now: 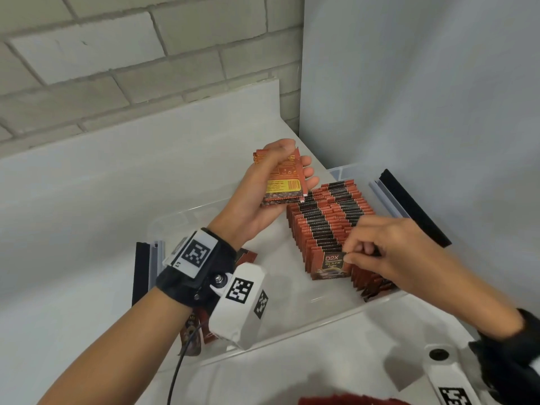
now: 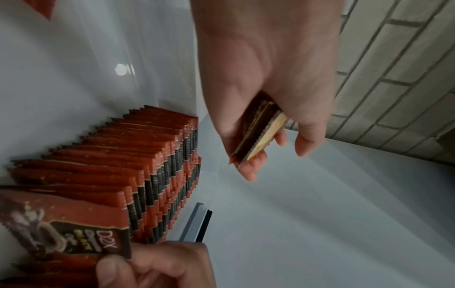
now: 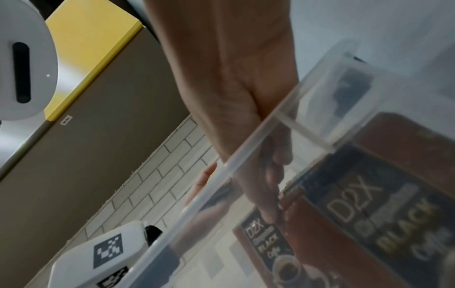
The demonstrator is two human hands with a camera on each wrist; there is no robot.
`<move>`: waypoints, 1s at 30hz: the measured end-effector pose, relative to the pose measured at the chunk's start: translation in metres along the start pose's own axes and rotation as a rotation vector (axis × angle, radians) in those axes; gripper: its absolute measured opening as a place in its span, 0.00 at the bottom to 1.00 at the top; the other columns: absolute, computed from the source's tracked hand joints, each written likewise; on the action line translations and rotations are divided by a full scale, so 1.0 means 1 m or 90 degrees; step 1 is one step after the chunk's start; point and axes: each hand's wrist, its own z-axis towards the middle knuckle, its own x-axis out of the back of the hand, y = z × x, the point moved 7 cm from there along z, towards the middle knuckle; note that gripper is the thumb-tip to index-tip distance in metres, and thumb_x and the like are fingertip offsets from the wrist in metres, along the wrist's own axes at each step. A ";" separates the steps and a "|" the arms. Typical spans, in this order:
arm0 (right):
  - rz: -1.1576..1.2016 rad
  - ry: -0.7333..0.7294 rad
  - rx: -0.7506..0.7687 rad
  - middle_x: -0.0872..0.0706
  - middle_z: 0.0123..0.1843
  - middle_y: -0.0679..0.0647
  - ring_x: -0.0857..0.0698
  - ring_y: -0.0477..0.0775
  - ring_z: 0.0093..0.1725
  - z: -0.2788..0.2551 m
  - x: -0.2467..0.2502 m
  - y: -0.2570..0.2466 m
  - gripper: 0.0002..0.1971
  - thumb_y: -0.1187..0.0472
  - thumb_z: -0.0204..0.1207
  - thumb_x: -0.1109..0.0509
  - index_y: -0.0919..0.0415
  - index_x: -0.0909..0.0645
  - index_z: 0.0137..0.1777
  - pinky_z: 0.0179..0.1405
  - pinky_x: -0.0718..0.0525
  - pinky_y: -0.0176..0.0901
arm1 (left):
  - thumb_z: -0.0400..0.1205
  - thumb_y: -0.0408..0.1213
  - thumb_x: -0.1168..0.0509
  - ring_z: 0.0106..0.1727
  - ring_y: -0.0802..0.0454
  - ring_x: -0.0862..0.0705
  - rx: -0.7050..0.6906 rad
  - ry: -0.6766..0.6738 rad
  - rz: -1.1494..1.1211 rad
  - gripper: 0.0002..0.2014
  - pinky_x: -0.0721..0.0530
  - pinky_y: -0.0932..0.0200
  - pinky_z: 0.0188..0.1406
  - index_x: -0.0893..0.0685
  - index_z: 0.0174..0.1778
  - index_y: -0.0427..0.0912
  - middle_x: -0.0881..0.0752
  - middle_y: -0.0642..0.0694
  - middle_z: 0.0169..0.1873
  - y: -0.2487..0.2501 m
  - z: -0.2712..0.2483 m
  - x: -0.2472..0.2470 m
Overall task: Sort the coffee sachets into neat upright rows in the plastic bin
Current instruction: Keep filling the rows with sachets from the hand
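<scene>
Upright, red-black sachets [image 1: 330, 223] fill rows; left hand [image 1: 263, 197] grips several, right hand [image 1: 388, 252] pinches one.

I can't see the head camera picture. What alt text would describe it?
A left hand holds a small stack of coffee sachets above a clear plastic bin, while the right hand pinches the front sachet of upright red-and-black rows inside it.

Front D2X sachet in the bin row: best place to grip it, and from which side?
Pinch the front sachet by its top edge, coming from above. It stands upright against the packed row, printed face outward, so only the top seal is free. The right hand already pinches there; the left hand holds loose sachets.
</scene>
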 end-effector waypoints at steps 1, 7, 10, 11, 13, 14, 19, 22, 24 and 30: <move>-0.004 -0.009 0.006 0.28 0.34 0.32 0.23 0.32 0.40 0.001 -0.003 -0.002 0.09 0.68 0.65 0.17 0.55 0.14 0.36 0.39 0.27 0.20 | 0.79 0.37 0.35 0.41 0.47 0.13 0.000 0.001 0.001 0.10 0.12 0.51 0.51 0.23 0.54 0.41 0.13 0.39 0.40 0.000 0.000 0.000; -0.004 -0.035 -0.007 0.29 0.36 0.32 0.25 0.28 0.49 0.007 -0.013 0.002 0.10 0.70 0.66 0.19 0.58 0.16 0.38 0.46 0.29 0.17 | 0.77 0.37 0.33 0.41 0.47 0.12 0.004 0.006 0.006 0.11 0.12 0.50 0.52 0.22 0.53 0.41 0.13 0.39 0.40 -0.001 0.000 0.000; -0.003 -0.041 -0.019 0.29 0.37 0.31 0.24 0.28 0.48 0.008 -0.013 0.003 0.09 0.70 0.67 0.19 0.58 0.16 0.40 0.45 0.29 0.17 | 0.77 0.37 0.34 0.41 0.47 0.12 0.004 0.006 0.005 0.10 0.12 0.50 0.52 0.22 0.53 0.41 0.13 0.39 0.41 -0.001 0.000 0.000; -0.001 -0.042 -0.022 0.29 0.38 0.31 0.24 0.28 0.47 0.007 -0.013 0.004 0.09 0.70 0.67 0.20 0.58 0.16 0.40 0.45 0.28 0.17 | 0.77 0.37 0.34 0.41 0.46 0.13 0.004 0.005 0.004 0.11 0.12 0.50 0.53 0.22 0.53 0.41 0.14 0.39 0.41 -0.001 0.000 0.000; 0.006 -0.041 -0.019 0.28 0.37 0.32 0.24 0.27 0.46 0.007 -0.013 0.003 0.10 0.70 0.66 0.19 0.58 0.16 0.40 0.44 0.29 0.16 | 0.76 0.37 0.34 0.41 0.46 0.13 0.002 0.001 0.004 0.11 0.13 0.49 0.53 0.22 0.53 0.41 0.14 0.38 0.41 -0.001 0.000 -0.001; 0.008 -0.039 -0.016 0.28 0.37 0.33 0.25 0.26 0.47 0.007 -0.013 0.004 0.10 0.71 0.65 0.19 0.58 0.15 0.40 0.44 0.30 0.15 | 0.76 0.37 0.34 0.41 0.46 0.13 0.000 -0.002 0.003 0.11 0.13 0.49 0.54 0.22 0.53 0.41 0.14 0.38 0.42 -0.001 -0.001 -0.001; 0.023 -0.022 -0.027 0.26 0.37 0.35 0.24 0.29 0.45 0.006 -0.012 0.007 0.10 0.69 0.65 0.18 0.57 0.15 0.40 0.42 0.29 0.17 | 0.78 0.33 0.36 0.42 0.46 0.13 -0.004 -0.017 -0.003 0.08 0.13 0.48 0.54 0.20 0.52 0.41 0.16 0.38 0.43 -0.001 -0.001 -0.002; 0.040 -0.014 -0.041 0.25 0.36 0.36 0.23 0.32 0.44 0.005 -0.011 0.007 0.10 0.68 0.65 0.18 0.55 0.15 0.39 0.40 0.28 0.19 | 0.81 0.29 0.39 0.43 0.46 0.13 -0.004 -0.023 -0.003 0.07 0.12 0.49 0.52 0.18 0.51 0.42 0.18 0.39 0.45 -0.002 -0.001 -0.001; 0.056 -0.009 -0.053 0.24 0.35 0.38 0.22 0.34 0.43 0.004 -0.009 0.007 0.09 0.66 0.65 0.17 0.55 0.14 0.39 0.39 0.27 0.19 | 0.82 0.28 0.41 0.43 0.48 0.14 -0.004 -0.037 0.002 0.09 0.12 0.48 0.52 0.18 0.51 0.42 0.18 0.39 0.45 -0.002 -0.002 -0.002; 0.159 0.134 -0.111 0.16 0.36 0.46 0.19 0.43 0.39 0.009 0.011 0.009 0.09 0.55 0.65 0.20 0.55 0.13 0.43 0.36 0.23 0.25 | 0.82 0.26 0.41 0.44 0.51 0.14 -0.001 -0.071 0.077 0.14 0.14 0.52 0.49 0.17 0.56 0.47 0.13 0.45 0.43 -0.005 -0.003 -0.007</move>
